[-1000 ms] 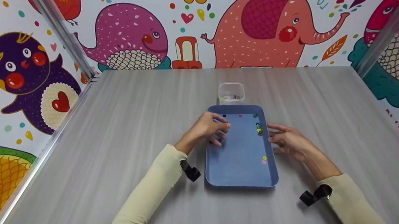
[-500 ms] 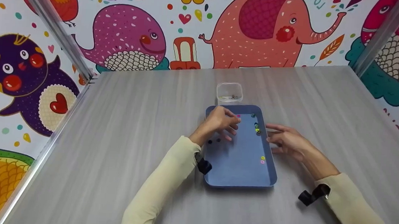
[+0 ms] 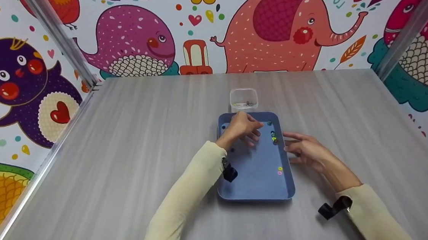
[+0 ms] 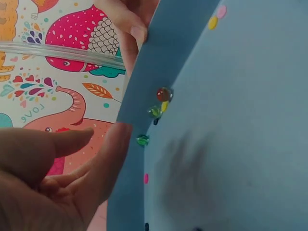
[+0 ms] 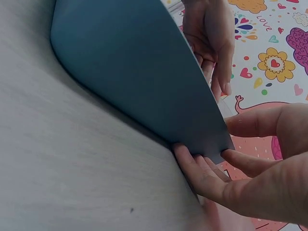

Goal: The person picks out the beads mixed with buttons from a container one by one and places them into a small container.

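My left hand (image 3: 243, 127) hovers over the far part of a blue tray (image 3: 251, 180), with its fingers loosely bent. In the left wrist view, a gap shows between its thumb and finger, with nothing held there. Along the tray's right wall lie a green glass marble (image 4: 142, 140), a clear greenish marble (image 4: 154, 111) and a reddish-brown one (image 4: 164, 94). Small flat discs lie there too: a pink disc (image 4: 146, 178) at the far wall, a yellow disc (image 3: 280, 168) farther down. My right hand (image 3: 308, 150) touches the tray's outer right wall with extended fingers.
Just behind the tray stands a clear plastic box (image 3: 243, 106) with a few small pieces inside. Dark pieces lie on the tray's left side, one dark piece (image 3: 232, 150) near my left wrist. A printed wall (image 3: 206, 24) borders the grey table (image 3: 140, 129).
My left hand has moved right and away from me, from the tray's left side toward its far end, now covering the pink disc in the head view. The right hand stays at the wall.
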{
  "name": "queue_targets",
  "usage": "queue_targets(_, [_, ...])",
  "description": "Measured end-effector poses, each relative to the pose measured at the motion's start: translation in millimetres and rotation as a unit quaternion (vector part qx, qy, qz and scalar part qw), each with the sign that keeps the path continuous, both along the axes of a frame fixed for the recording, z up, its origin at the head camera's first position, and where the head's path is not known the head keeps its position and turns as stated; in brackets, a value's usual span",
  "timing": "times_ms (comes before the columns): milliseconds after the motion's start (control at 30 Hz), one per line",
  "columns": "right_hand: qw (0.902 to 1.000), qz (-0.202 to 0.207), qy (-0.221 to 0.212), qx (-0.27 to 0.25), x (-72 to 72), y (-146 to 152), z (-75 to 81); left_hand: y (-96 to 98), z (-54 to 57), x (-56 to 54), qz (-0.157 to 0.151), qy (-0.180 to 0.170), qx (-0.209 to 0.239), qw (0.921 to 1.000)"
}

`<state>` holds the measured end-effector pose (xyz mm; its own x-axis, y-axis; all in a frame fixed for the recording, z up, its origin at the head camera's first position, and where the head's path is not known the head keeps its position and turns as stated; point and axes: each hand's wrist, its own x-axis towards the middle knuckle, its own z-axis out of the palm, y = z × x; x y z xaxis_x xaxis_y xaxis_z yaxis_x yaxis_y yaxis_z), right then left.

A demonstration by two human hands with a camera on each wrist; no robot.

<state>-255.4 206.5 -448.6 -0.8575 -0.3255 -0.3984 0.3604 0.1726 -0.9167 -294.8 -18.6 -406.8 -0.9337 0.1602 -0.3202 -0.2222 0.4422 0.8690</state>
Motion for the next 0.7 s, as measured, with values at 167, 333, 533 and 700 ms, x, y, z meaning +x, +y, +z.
queue_targets(167, [1.0,-0.003,-0.003,-0.002,0.5,-0.4,-0.3,3.6,-5.8,-5.3,0.013,-0.002,-0.01,0.9999])
queue_targets(333, [1.0,0.002,0.0,-0.008,1.1,0.5,-1.1,12.3,-11.6,-10.7,0.026,0.001,-0.032,0.9991])
queue_targets(533, [0.9999,0.002,0.003,-0.013,1.6,1.9,-1.2,29.7,-10.2,-10.3,0.017,0.047,-0.075,0.996])
queue_targets(700, [0.9999,0.001,0.001,-0.015,0.7,1.4,-2.1,32.9,-17.2,-15.3,0.033,0.077,-0.111,0.9903])
